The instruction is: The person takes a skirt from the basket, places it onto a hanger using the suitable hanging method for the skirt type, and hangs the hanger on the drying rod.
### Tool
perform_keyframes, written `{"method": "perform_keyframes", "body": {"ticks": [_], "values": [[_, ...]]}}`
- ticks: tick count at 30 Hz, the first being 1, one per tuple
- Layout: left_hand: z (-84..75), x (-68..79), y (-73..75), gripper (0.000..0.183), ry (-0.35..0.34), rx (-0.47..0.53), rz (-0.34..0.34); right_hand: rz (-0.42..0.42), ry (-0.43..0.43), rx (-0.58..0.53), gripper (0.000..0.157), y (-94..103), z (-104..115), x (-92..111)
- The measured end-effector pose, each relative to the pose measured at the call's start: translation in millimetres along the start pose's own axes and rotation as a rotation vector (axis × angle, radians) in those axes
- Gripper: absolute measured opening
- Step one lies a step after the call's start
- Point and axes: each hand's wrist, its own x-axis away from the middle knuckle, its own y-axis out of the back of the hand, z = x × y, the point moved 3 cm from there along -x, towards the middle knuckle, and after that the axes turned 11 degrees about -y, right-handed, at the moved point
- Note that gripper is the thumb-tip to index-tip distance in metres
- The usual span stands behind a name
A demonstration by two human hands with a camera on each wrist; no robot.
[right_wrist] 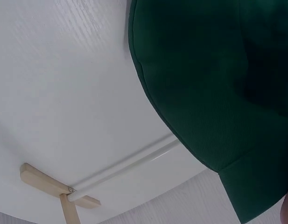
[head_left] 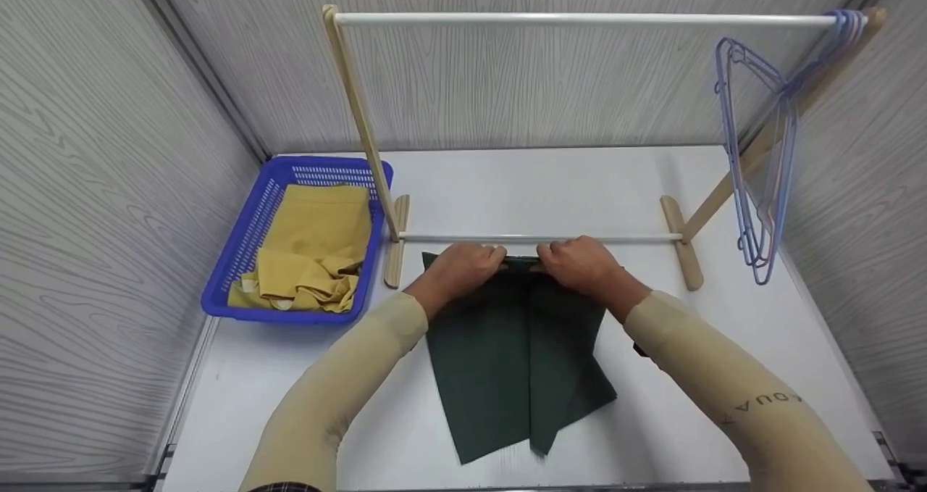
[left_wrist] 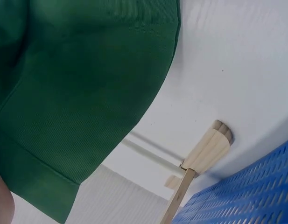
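A dark green garment (head_left: 481,361) with a broad band along its top edge hangs from both hands over the white table. A lengthwise fold or seam runs down its middle, and its lower edge ends in points. My left hand (head_left: 467,264) grips the top band left of centre. A short way to the right, my right hand (head_left: 579,260) grips the same band, fingers curled over it. In the left wrist view the garment (left_wrist: 87,88) fills the upper left; in the right wrist view the cloth (right_wrist: 195,88) fills the right. Only a sliver of each hand shows there.
A blue perforated basket (head_left: 217,282) with folded yellow cloth (head_left: 319,224) stands on the left. Behind the hands rises a rack with a white top rail (head_left: 579,19), wooden legs and a low crossbar (head_left: 536,238). Several blue hangers (head_left: 778,173) hang at its right end.
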Motion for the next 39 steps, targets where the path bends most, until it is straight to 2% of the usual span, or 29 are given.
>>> {"method": "perform_keyframes", "body": {"ticks": [2, 8, 10, 14, 16, 18, 25, 32, 39], "values": [[1.0, 0.9, 0.2, 0.022, -0.006, 0.020, 0.015, 0.055, -0.033, 0.015, 0.034, -0.2, -2.0, 0.5], [4.9, 5.9, -1.9, 0.017, -0.008, 0.088, 0.059, 0.164, -0.056, 0.056, 0.008, 0.1, -8.1, 5.7], [6.4, 8.1, -1.5, 0.018, -0.006, 0.106, 0.036, 0.174, -0.066, 0.047, 0.005, -0.1, -11.1, 7.4], [9.1, 13.0, 0.7, 0.024, -0.013, 0.116, -0.062, 0.181, -0.099, 0.011, 0.005, -0.5, -17.0, 9.3], [10.4, 15.3, 1.0, 0.023, -0.017, 0.108, -0.094, 0.177, -0.114, 0.014, 0.008, -0.5, -20.2, 10.2], [11.6, 17.6, 0.5, 0.020, -0.014, 0.096, -0.095, 0.165, -0.123, 0.024, 0.010, 0.1, -23.1, 11.4], [16.5, 28.5, 1.4, 0.020, 0.052, 0.075, -0.055, 0.092, -0.112, 0.035, 0.006, 3.6, -29.8, 16.7], [24.6, 36.9, 0.7, 0.020, 0.075, 0.077, -0.003, 0.055, -0.110, 0.024, 0.019, 3.6, -37.5, 20.8], [35.6, 49.4, 3.2, 0.039, 0.114, 0.090, -0.007, -0.014, -0.074, 0.019, 0.025, 7.2, -44.5, 23.6]]}}
